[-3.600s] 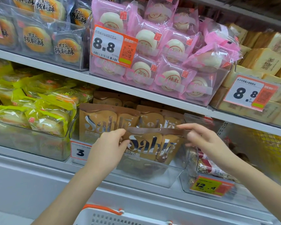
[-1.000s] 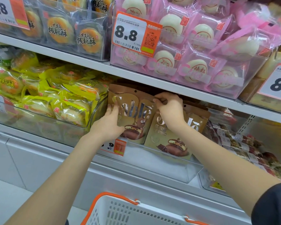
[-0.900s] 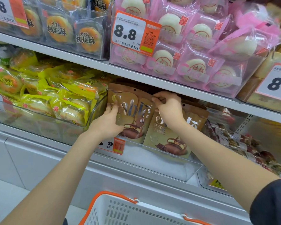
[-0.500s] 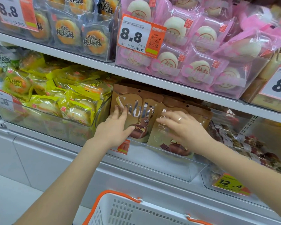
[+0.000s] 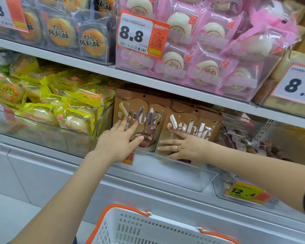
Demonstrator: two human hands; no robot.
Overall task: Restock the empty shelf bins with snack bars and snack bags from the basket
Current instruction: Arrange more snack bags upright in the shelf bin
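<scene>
Yellow snack bin [image 5: 88, 136]: far left on the middle shelf, a clear bin heaped with yellow-wrapped pastries; neither hand touches it.
Left hand [image 5: 119, 143]: fingers straight and spread, laid flat against the front of the left Sablé bag [image 5: 141, 117]; it presses and holds nothing.
Left Sablé bag: stands upright in the clear shelf bin [image 5: 183, 175], long axis vertical, top edge just under the upper shelf's lip, tight against the yellow bin's wall.
Right Sablé bag [image 5: 194, 127]: just beside the left one and overlapping its edge, upright but set a little lower, with more brown bags stacked behind it.
Right hand [image 5: 187, 147]: also flat and spread, ring on one finger, palm low on the right bag near the bin's front wall; nothing is gripped.
Key relation: both bags lie straight ahead of the hands and slightly above them, each hand on its own bag, the left hand reaching higher up its bag's face.
Step, as I judge it: squaring the brown bags upright in the bin; a push back into the shelf would seat them.
Basket [image 5: 148, 226]: white with orange handles, below the hands at the bottom edge; its contents are out of view, so what is left to stock is unknown.
</scene>
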